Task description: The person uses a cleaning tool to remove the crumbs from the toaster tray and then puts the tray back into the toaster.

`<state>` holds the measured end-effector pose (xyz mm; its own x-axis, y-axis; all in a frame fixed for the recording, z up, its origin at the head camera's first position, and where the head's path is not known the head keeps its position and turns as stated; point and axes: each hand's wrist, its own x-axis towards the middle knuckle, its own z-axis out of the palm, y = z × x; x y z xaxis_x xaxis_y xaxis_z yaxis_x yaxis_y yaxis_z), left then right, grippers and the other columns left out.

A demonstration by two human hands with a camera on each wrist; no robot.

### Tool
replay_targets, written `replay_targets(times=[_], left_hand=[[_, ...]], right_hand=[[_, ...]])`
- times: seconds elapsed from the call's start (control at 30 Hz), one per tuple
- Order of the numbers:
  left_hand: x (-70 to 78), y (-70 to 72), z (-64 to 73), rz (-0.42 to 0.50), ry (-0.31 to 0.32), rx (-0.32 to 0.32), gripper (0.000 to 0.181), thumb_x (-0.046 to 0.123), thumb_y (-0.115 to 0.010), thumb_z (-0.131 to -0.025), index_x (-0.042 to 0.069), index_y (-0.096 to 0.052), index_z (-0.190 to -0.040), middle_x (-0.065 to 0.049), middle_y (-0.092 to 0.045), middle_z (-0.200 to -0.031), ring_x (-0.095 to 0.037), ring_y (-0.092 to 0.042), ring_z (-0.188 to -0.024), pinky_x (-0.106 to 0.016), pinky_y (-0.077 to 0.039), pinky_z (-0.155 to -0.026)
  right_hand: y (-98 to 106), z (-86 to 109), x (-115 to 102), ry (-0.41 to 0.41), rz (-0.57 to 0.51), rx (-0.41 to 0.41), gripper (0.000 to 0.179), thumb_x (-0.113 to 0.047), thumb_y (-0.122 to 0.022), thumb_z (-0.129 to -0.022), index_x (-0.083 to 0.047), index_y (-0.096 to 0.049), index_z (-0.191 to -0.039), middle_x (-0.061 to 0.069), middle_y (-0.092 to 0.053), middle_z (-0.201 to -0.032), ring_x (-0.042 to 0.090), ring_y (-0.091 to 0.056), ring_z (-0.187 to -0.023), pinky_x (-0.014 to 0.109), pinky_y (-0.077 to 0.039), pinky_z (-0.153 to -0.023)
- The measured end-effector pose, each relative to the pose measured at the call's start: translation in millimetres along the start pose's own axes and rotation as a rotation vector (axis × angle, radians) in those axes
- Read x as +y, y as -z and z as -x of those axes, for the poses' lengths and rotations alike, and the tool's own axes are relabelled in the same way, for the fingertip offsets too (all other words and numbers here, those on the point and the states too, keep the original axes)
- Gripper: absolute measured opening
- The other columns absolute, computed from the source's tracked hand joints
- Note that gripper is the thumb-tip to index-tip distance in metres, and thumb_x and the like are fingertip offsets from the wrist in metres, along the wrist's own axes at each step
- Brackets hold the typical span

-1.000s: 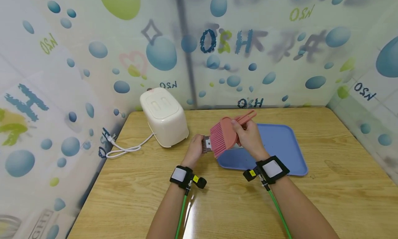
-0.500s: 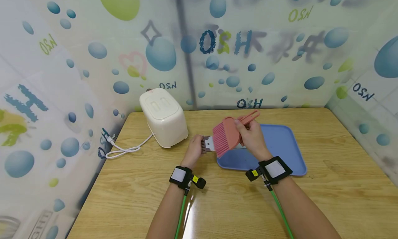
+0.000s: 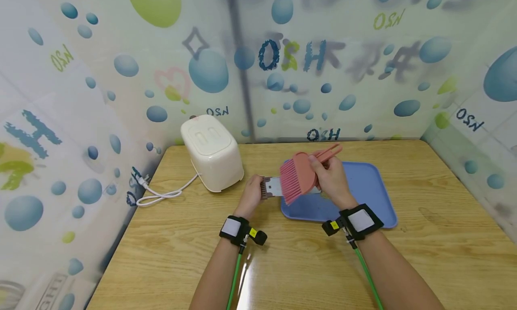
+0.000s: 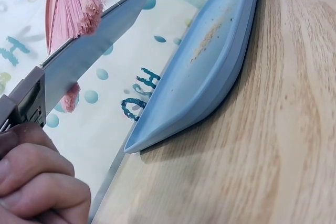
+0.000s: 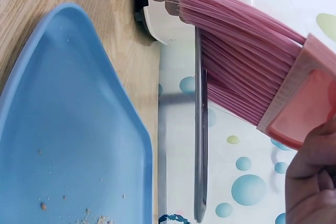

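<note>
My left hand grips the dark, ridged end of a flat metal crumb tray, which reaches right over the blue tray. My right hand holds a pink brush by its handle, bristles toward the left hand. In the left wrist view the brush's bristles press on the plate's upper face, and some show below its lower edge. From the right wrist, the crumb tray appears edge-on against the bristles. Tan crumbs lie in the blue tray beneath.
A cream toaster stands at the back left of the wooden table. Its white cord lies looped beside it, the plug near the left edge. A patterned sheet hangs behind the table.
My right hand and the brush have slid a little to the right along the crumb tray, baring more metal near the left hand. The left hand stays almost in place.
</note>
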<state>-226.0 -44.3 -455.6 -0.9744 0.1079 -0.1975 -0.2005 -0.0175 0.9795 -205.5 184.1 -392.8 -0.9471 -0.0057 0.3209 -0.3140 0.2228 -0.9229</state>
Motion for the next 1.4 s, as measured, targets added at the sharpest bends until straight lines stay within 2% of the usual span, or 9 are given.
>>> replay_targets(times=[0.2, 0.4, 0.63, 0.8, 1.03, 1.2, 1.4], left_hand=[[0.2, 0.2, 0.2, -0.006, -0.002, 0.002, 0.025, 0.025, -0.033, -0.105, 0.010, -0.053, -0.101, -0.001, -0.051, -0.083, -0.011, -0.047, -0.067, -0.023, -0.038, -0.058], [0.2, 0.4, 0.4, 0.008, -0.019, -0.012, 0.025, 0.024, -0.033, -0.104, 0.011, -0.054, -0.098, 0.000, -0.051, -0.078, -0.010, -0.046, -0.062, -0.022, -0.035, -0.055], [-0.9, 0.9, 0.7, 0.004, -0.009, -0.002, 0.025, 0.025, -0.033, -0.104, 0.011, -0.053, -0.101, 0.000, -0.051, -0.083, -0.011, -0.048, -0.067, -0.022, -0.037, -0.057], [-0.7, 0.3, 0.8, 0.001, -0.026, 0.001, 0.025, 0.025, -0.034, -0.104, 0.011, -0.053, -0.097, 0.000, -0.051, -0.078, -0.010, -0.045, -0.062, -0.022, -0.035, -0.055], [0.1, 0.4, 1.9, -0.009, -0.014, -0.001, 0.026, 0.024, -0.032, -0.105, 0.010, -0.054, -0.102, -0.001, -0.051, -0.086, -0.012, -0.049, -0.070, -0.022, -0.038, -0.059], [-0.4, 1.1, 1.5, 0.006, -0.033, -0.016, 0.030, 0.024, -0.033, -0.104, 0.007, -0.058, -0.106, 0.002, -0.054, -0.077, -0.009, -0.047, -0.062, -0.021, -0.036, -0.055], [-0.7, 1.4, 1.7, -0.001, -0.041, -0.012, 0.032, 0.023, -0.033, -0.105, 0.005, -0.058, -0.110, 0.002, -0.055, -0.078, -0.008, -0.049, -0.063, -0.021, -0.037, -0.056]], right_hand=[[5, 0.5, -2, -0.018, 0.011, 0.013, 0.039, -0.026, -0.053, -0.108, 0.009, -0.057, -0.125, 0.012, -0.061, -0.065, 0.019, -0.047, -0.038, 0.030, -0.041, -0.037], [10, 0.5, -2, -0.017, -0.009, 0.025, 0.038, -0.026, -0.052, -0.109, 0.009, -0.056, -0.124, 0.007, -0.059, -0.064, 0.018, -0.045, -0.039, 0.028, -0.040, -0.038], [17, 0.8, 0, -0.013, -0.008, 0.042, 0.038, -0.025, -0.052, -0.108, 0.010, -0.057, -0.121, 0.004, -0.057, -0.060, 0.015, -0.044, -0.039, 0.029, -0.038, -0.038], [22, 0.7, -1, -0.021, -0.003, 0.061, 0.038, -0.026, -0.052, -0.108, 0.009, -0.057, -0.121, 0.003, -0.057, -0.060, 0.015, -0.043, -0.039, 0.028, -0.038, -0.038], [32, 0.6, 4, -0.016, 0.031, 0.079, 0.038, -0.026, -0.052, -0.108, 0.010, -0.057, -0.120, 0.001, -0.055, -0.060, 0.015, -0.044, -0.038, 0.028, -0.039, -0.037], [38, 0.9, 7, -0.011, 0.042, 0.098, 0.040, -0.028, -0.053, -0.108, 0.010, -0.058, -0.119, 0.000, -0.055, -0.061, 0.012, -0.045, -0.039, 0.027, -0.038, -0.038], [43, 1.4, 8, -0.017, 0.040, 0.128, 0.039, -0.026, -0.053, -0.108, 0.011, -0.058, -0.118, -0.003, -0.056, -0.063, 0.010, -0.044, -0.040, 0.026, -0.038, -0.038]])
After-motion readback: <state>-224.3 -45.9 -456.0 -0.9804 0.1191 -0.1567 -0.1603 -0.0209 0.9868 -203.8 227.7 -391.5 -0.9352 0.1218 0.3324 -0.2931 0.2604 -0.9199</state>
